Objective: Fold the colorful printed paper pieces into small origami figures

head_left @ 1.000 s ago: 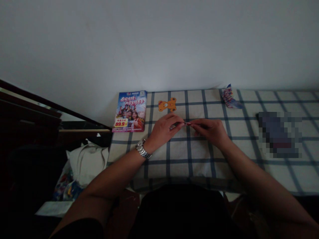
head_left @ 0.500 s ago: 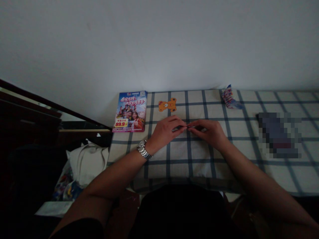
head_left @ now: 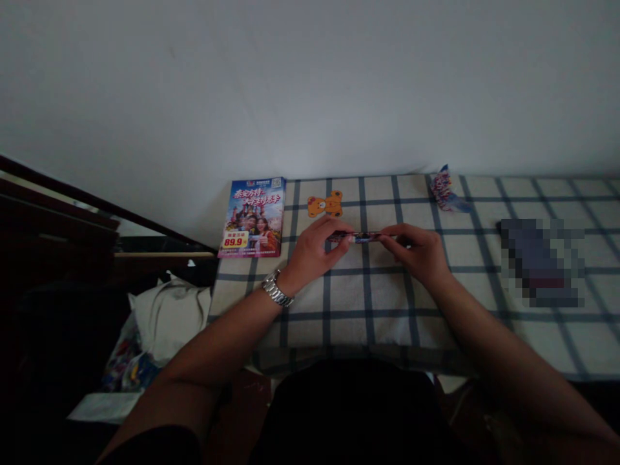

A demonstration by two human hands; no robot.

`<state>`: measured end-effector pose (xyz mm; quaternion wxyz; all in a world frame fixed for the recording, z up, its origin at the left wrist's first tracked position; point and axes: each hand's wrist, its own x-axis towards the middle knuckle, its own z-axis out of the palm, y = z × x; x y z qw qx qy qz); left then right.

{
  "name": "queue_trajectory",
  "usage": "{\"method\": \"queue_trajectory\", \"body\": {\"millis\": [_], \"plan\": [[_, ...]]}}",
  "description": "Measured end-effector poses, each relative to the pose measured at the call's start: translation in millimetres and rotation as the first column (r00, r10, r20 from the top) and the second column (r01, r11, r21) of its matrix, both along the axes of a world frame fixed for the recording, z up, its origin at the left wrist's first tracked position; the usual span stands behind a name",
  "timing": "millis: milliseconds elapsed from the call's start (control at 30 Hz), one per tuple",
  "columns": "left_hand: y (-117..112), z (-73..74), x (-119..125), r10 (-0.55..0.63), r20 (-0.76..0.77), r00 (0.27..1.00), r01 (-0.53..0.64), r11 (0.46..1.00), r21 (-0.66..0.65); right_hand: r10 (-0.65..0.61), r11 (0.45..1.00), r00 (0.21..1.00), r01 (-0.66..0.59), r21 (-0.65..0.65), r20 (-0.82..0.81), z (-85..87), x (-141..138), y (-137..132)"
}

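Note:
My left hand (head_left: 314,248), with a metal watch (head_left: 276,289) on its wrist, and my right hand (head_left: 416,252) each pinch one end of a thin, dark patterned strip (head_left: 361,237), perhaps folded paper. The strip is stretched level between them just above the checked tablecloth (head_left: 387,303). Both hands have their fingers closed on it. An orange bear cut-out (head_left: 325,203) lies flat just beyond my left hand.
A colourful leaflet marked 89.9 (head_left: 252,216) lies at the table's far left corner. A small folded patterned paper shape (head_left: 444,189) stands at the back. A blurred dark object (head_left: 540,261) sits to the right. Left of the table are a pale bag (head_left: 167,313) and dark furniture.
My hands have drawn apart, so the strip between them now shows at greater length. Both hands also rose slightly towards the wall.

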<state>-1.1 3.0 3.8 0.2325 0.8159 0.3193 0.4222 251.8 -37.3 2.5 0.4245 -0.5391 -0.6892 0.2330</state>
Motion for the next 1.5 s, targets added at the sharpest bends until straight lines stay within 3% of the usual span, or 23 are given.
{"method": "queue_trajectory", "body": {"millis": [300, 433, 600, 967, 1267, 1500], "plan": [[4, -5.8, -2, 0.035, 0.016, 0.999, -0.035, 0.999, 0.001, -0.014, 0.997, 0.998, 0.009, 0.071, 0.069, -0.8, 1, 3], [1, -4.3, -1, 0.022, -0.043, 0.999, -0.023, 1.000, -0.010, 0.066, 0.987, 0.988, -0.085, 0.137, 0.138, 4.3, -1, 3], [-7, -3.1, 7, -0.045, -0.077, 0.996, 0.047, 0.999, 0.023, 0.187, 0.975, 0.971, -0.202, 0.094, 0.148, 0.3, -9, 2], [-5, -2.9, 7, -0.037, -0.011, 0.999, 0.037, 0.998, 0.048, 0.155, 0.978, 0.983, -0.167, 0.126, 0.097, -3.8, -9, 0], [-6, 2.7, 6, -0.040, -0.028, 0.999, 0.040, 0.999, 0.009, 0.146, 0.988, 0.988, -0.149, 0.048, 0.050, -3.1, -10, -1], [2, -2.9, 2, 0.017, -0.008, 1.000, -0.018, 0.998, -0.055, 0.065, 0.998, 0.998, -0.065, -0.004, -0.018, 1.3, -8, 1]]}}
